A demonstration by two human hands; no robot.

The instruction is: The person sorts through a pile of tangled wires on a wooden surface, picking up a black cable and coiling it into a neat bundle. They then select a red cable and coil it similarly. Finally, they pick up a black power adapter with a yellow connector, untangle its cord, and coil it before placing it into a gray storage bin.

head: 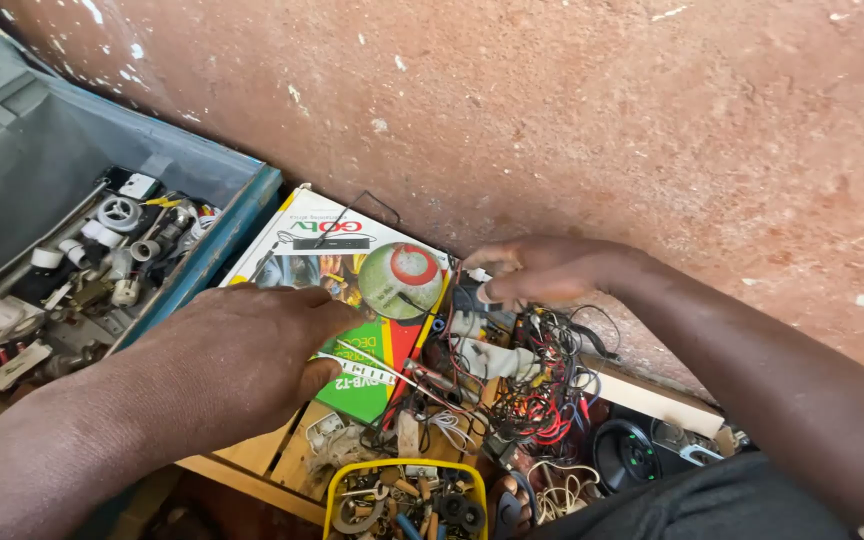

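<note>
left hand [252, 350] is pinching a thin white strip [372, 368] above the printed box [352, 260]; right hand [542, 270] is pinching a small white part [479, 275] over tangled wires [542, 400]

A blue metal toolbox [242, 215] stands open at the left, filled with white plastic fittings [102, 235] and small metal parts. A rough reddish plaster wall [602, 110] rises behind. At the bottom edge sits a yellow plastic tub [337, 490] of assorted small hardware, and to its right lies a round black speaker [624, 455] beside a pale wooden strip [652, 398].
</note>
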